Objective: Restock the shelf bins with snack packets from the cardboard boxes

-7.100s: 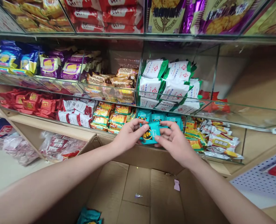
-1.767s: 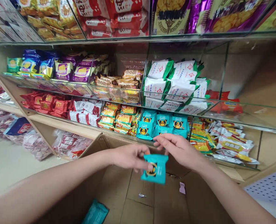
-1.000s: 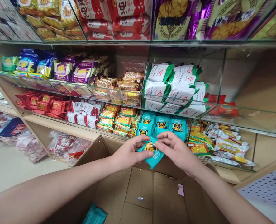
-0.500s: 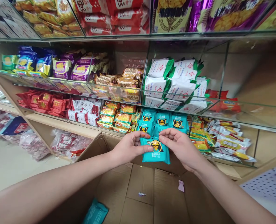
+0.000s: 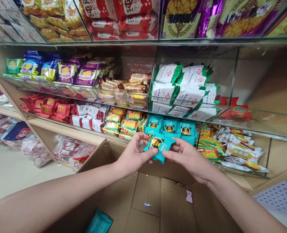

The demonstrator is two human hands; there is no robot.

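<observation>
Between my two hands I hold a teal snack packet (image 5: 160,144) with a black and yellow emblem, tilted, above a cardboard box (image 5: 145,184). My left hand (image 5: 136,152) grips its left side, thumb on the front. My right hand (image 5: 186,157) pinches its right edge, thumb also on the front. Just behind, similar teal packets (image 5: 170,125) stand stacked in a compartment on the lower shelf. Another teal packet (image 5: 99,221) lies at the bottom left inside the box.
Glass dividers separate the shelf's snacks: yellow packets (image 5: 129,124) left of the teal stack, white and yellow packets (image 5: 243,149) to its right. White and green packets (image 5: 190,85) sit above. A glass ledge (image 5: 231,116) juts out there. Bagged goods (image 5: 70,149) fill the lower left shelf.
The held teal packet has turned from upright to slanted, its right end swinging upward. My right hand has shifted from its top edge to its right side. The view has moved slightly.
</observation>
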